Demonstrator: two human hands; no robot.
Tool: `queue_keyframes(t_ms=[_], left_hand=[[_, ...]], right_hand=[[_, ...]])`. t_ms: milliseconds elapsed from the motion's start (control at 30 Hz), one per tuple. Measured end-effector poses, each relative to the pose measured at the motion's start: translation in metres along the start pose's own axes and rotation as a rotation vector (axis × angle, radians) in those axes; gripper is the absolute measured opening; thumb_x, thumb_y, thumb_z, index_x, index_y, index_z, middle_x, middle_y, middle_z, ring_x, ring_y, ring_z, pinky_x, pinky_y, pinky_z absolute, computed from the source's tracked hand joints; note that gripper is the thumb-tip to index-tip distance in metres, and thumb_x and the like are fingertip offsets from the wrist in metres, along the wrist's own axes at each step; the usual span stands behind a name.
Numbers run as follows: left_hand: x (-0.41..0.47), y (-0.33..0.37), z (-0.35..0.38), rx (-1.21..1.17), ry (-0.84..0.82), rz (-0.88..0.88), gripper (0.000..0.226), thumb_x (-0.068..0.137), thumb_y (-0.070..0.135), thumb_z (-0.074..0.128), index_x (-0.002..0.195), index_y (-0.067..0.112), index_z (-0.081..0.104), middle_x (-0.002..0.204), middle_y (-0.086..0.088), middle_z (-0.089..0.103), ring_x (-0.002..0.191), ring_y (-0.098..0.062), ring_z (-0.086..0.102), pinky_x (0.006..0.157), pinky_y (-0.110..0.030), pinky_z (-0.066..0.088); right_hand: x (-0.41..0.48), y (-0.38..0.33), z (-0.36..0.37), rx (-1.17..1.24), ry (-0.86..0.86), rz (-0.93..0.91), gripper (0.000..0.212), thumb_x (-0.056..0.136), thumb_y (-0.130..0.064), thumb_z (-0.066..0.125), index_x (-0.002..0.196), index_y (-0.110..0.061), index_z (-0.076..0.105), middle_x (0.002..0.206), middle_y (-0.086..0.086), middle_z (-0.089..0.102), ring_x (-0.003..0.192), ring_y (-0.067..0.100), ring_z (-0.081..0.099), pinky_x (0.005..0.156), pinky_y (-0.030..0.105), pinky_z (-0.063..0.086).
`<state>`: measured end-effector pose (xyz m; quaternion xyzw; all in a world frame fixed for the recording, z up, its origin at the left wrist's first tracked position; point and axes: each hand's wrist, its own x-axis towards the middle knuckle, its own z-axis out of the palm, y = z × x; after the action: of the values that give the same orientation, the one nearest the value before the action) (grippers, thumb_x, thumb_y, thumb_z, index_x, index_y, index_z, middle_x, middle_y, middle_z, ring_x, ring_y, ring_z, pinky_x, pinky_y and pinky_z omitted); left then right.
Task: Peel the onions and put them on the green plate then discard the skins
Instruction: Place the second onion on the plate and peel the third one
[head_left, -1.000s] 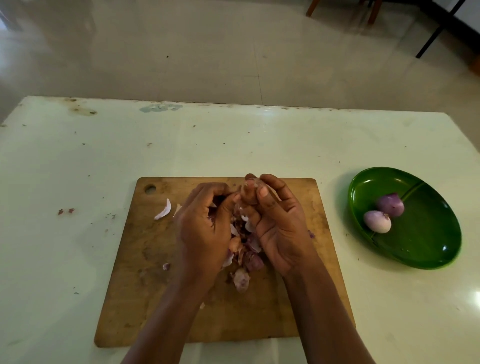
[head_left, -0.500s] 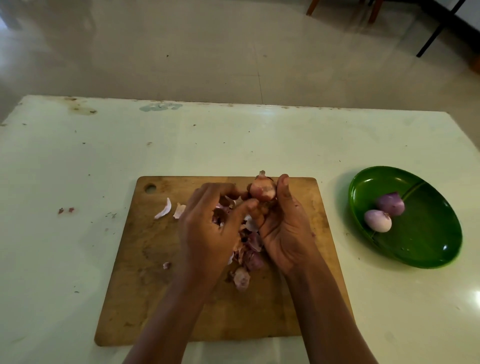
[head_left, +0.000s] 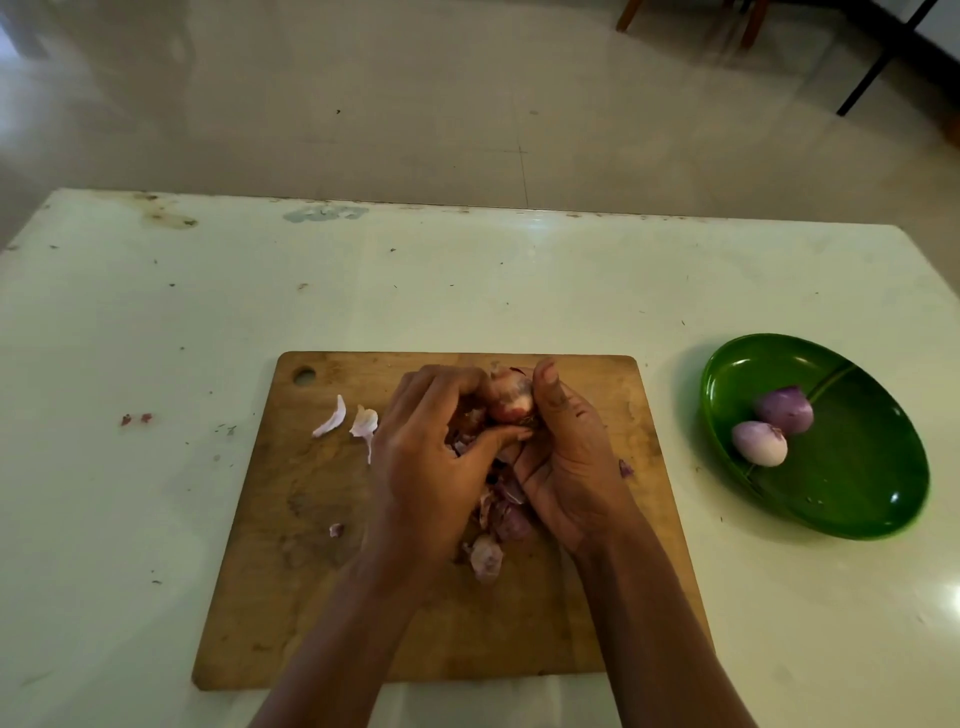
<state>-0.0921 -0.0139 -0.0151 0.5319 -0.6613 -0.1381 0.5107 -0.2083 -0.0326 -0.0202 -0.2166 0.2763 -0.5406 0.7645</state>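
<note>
Over the board (head_left: 311, 571), right hand (head_left: 569, 462) cups a part-peeled onion (head_left: 511, 397); left hand (head_left: 431, 467) pinches it too. Peeling seems underway; next, strip it clean, then carry it to the plate (head_left: 883, 499) at three o'clock.

Dim, greenish light, floor (head_left: 156, 78) glare (edges bowed, slightly soft)

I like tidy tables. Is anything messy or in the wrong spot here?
Only small mess: two red scraps lie on the table, left of the board, and stains mark its far edge.
</note>
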Motion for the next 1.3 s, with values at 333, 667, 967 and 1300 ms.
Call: queue_keyframes(t_ms=[333,667,967,1300], left_hand=[[0.0006,0.0008,-0.0021,-0.02,-0.002,0.029,0.033,0.074,0.032,0.068,0.093,0.006,0.068,0.089,0.009,0.06,0.082,-0.008,0.058,0.073,-0.016,0.05],[-0.0005,-0.0037,-0.0001,0.021,0.006,0.115,0.021,0.077,0.025,0.068,0.077,0.005,0.065,0.081,0.002,0.061,0.076,-0.012,0.055,0.065,-0.023,0.049],[0.0005,-0.0038,0.0004,0.028,-0.011,0.082,0.046,0.076,0.031,0.071,0.115,0.011,0.061,0.113,0.001,0.059,0.108,-0.016,0.056,0.092,-0.022,0.047],[-0.0029,-0.0027,0.0008,0.051,0.019,0.112,0.028,0.076,0.015,0.075,0.098,0.0,0.068,0.1,-0.008,0.065,0.093,-0.021,0.063,0.079,-0.037,0.055]], right_hand=[[-0.0001,0.0001,0.0,-0.041,0.025,0.021,0.072,0.052,-0.047,0.088,0.098,0.003,0.066,0.093,0.018,0.071,0.086,0.025,0.07,0.081,0.033,0.057],[-0.0002,-0.0016,0.0009,0.051,0.081,-0.011,0.042,0.057,-0.038,0.085,0.082,-0.008,0.073,0.083,0.011,0.07,0.075,0.017,0.069,0.067,0.025,0.056],[0.0002,-0.0004,-0.0038,0.051,0.032,-0.023,0.042,0.073,-0.023,0.076,0.106,-0.002,0.061,0.092,0.012,0.065,0.09,0.021,0.065,0.079,0.031,0.057],[-0.0032,0.0,0.0038,-0.003,0.033,-0.023,0.035,0.064,-0.026,0.077,0.089,-0.003,0.069,0.081,0.009,0.067,0.078,0.015,0.067,0.069,0.024,0.057]])
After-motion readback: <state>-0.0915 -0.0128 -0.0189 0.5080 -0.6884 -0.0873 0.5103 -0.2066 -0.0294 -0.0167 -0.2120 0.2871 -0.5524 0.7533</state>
